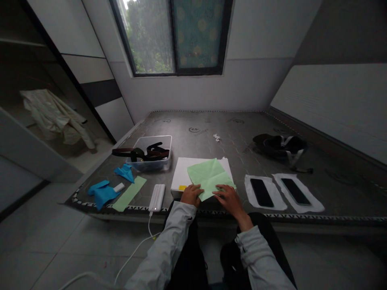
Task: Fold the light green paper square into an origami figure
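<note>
A square sheet of light green paper (210,173) with crease lines lies turned cornerwise on a white box (180,171), one corner toward me. My left hand (191,195) holds the sheet's near left edge, its fingers curled and pressed together there. On the near right edge, my right hand (229,198) grips the paper between thumb and fingers. Beside my left hand, a small yellow patch (182,188) shows on the box's front edge. The undersides of both hands' grips are hidden.
Left stand a white power bank (157,197) with a cable, a green paper strip (130,194), blue paper pieces (104,195) and a clear bin (157,166) holding belts. Right lie two dark phones (261,192) (295,191) on white sheets and a dark cap (279,147).
</note>
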{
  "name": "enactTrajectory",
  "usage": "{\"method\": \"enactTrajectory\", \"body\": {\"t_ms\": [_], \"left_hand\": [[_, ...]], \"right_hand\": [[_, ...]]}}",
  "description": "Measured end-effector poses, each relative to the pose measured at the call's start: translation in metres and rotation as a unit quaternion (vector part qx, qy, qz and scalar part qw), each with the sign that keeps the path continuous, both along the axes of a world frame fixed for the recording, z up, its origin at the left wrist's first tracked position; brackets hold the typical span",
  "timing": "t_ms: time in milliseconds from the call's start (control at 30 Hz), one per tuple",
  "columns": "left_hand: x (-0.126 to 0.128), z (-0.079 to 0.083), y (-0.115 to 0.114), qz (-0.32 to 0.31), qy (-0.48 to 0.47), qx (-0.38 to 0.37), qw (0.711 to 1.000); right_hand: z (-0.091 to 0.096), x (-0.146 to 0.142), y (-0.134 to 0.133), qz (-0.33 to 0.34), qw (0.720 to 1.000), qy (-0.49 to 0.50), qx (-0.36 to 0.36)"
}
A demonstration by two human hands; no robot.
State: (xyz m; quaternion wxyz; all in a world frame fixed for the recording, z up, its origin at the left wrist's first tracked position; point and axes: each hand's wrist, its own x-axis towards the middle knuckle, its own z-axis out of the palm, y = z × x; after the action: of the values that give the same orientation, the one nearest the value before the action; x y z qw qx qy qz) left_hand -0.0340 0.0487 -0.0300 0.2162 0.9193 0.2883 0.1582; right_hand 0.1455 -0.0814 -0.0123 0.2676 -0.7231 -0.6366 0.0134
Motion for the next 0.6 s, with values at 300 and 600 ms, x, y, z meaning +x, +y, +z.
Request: {"method": "enactTrajectory", "body": {"t_ms": [300,600], "left_hand": [[-0.004,-0.004,0.008,0.040,-0.055,-0.003,0.998],[-0.007,0.010,-0.004,0.070,-0.139,0.035,0.987]], "right_hand": [[-0.001,0.019,-0.006,-0.078,0.997,0.028,0.002],[-0.001,0.020,-0.007,-0.064,0.997,0.053,0.008]]}}
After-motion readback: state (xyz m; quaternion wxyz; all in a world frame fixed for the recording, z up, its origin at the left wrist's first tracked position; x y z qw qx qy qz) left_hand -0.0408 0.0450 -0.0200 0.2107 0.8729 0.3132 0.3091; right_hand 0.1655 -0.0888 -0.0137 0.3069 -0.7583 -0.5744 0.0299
